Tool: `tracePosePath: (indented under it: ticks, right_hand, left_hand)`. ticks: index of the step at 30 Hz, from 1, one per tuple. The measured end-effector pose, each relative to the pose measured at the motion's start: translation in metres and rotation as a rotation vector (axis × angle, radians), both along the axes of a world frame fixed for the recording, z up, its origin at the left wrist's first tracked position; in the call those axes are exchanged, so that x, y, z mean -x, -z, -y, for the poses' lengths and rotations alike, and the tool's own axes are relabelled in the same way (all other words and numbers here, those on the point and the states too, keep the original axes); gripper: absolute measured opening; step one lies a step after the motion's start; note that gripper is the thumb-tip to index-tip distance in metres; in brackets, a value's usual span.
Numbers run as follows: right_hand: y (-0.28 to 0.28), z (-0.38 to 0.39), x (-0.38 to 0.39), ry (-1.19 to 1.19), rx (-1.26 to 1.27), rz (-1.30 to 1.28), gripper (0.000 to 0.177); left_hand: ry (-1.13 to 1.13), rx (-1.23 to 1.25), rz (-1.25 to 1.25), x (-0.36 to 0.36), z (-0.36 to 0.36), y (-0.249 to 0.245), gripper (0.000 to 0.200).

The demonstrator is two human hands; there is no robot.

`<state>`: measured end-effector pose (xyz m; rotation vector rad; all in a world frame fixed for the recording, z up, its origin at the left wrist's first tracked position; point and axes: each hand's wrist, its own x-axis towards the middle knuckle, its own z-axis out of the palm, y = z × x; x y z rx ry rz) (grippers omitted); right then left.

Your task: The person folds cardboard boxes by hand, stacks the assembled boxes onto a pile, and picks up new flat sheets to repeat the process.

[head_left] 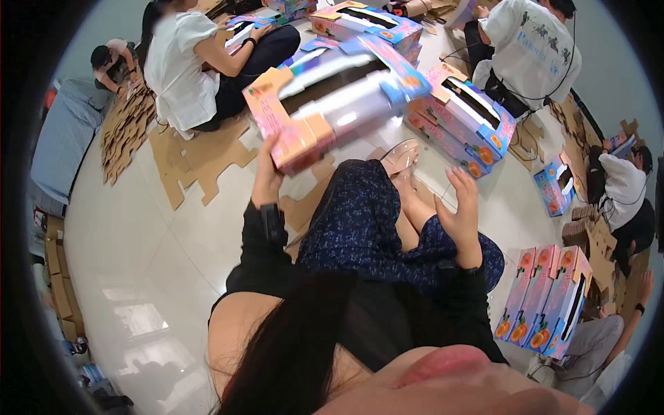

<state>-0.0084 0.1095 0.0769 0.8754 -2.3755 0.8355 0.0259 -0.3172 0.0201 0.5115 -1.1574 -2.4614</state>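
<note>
A colourful fruit-print carton (304,137), blurred by motion and tilted, is up in front of my knees. My left hand (267,169) grips its near left corner, the fingers partly hidden by the carton. My right hand (459,211) is raised above my right knee with its fingers apart and nothing in it. Beyond that hand, printed cartons (460,131) with slotted tops stand close together on the floor. My sandalled foot (400,158) lies between the held carton and those cartons.
Several people sit around on the tiled floor (155,242), one in a white top (181,76) at the upper left. Flat brown cardboard (197,159) lies at the left. A row of printed cartons (543,297) stands at my right. More cartons (370,24) are ahead.
</note>
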Motion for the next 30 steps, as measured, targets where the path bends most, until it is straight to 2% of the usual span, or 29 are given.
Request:
tracePosePath:
  ticks: [4, 6, 7, 9, 11, 12, 15, 17, 19, 21, 23, 24, 28, 30]
  right_hand:
    - [0.034, -0.027, -0.015, 0.047, -0.023, 0.189, 0.049]
    - [0.057, -0.04, -0.028, 0.12, -0.039, 0.271, 0.045]
    - [0.067, -0.046, -0.036, 0.122, -0.053, 0.285, 0.043]
    - [0.088, -0.058, -0.049, 0.12, -0.086, 0.31, 0.039]
    - [0.112, -0.07, -0.064, 0.178, -0.084, 0.359, 0.033]
    - [0.112, -0.073, -0.067, 0.183, -0.085, 0.374, 0.031]
    - [0.113, -0.076, -0.069, 0.195, -0.031, 0.371, 0.026]
    - [0.109, -0.075, -0.06, 0.201, -0.001, 0.358, 0.023]
    - [0.106, -0.075, -0.051, 0.168, 0.004, 0.36, 0.022]
    - [0.101, -0.076, -0.044, 0.127, 0.016, 0.384, 0.022]
    - [0.103, -0.078, -0.04, 0.106, 0.004, 0.4, 0.021]
    - [0.104, -0.08, -0.038, 0.107, 0.01, 0.407, 0.021]
    - [0.114, -0.087, -0.034, 0.129, 0.143, 0.45, 0.024]
    - [0.118, -0.088, -0.027, 0.129, 0.206, 0.457, 0.029]
  left_hand:
    - [-0.126, -0.007, -0.084, 0.072, 0.022, -0.022, 0.052]
    - [-0.155, 0.22, 0.081, 0.11, 0.051, -0.005, 0.063]
    - [-0.371, 0.478, 0.182, 0.124, 0.044, 0.001, 0.072]
    - [-0.852, 0.944, 0.655, 0.152, 0.03, 0.013, 0.093]
    - [-0.975, 1.285, 0.563, 0.14, 0.004, 0.004, 0.105]
    - [-1.051, 1.458, 0.257, 0.134, -0.017, 0.003, 0.093]
    - [-0.628, 1.636, -0.103, 0.108, -0.092, 0.002, 0.075]
    - [-0.129, 1.678, -0.297, 0.096, -0.138, 0.02, 0.057]
    - [0.602, 1.541, -0.304, 0.084, -0.183, 0.031, 0.054]
    - [0.89, 1.663, -0.544, 0.076, -0.214, 0.073, 0.06]
    - [0.97, 2.045, -0.527, 0.059, -0.239, 0.105, 0.072]
    - [1.091, 2.04, -0.542, 0.058, -0.248, 0.103, 0.076]
    - [1.015, 1.838, -0.404, 0.082, -0.261, 0.118, 0.075]
    - [0.944, 1.862, -0.374, 0.096, -0.262, 0.125, 0.075]
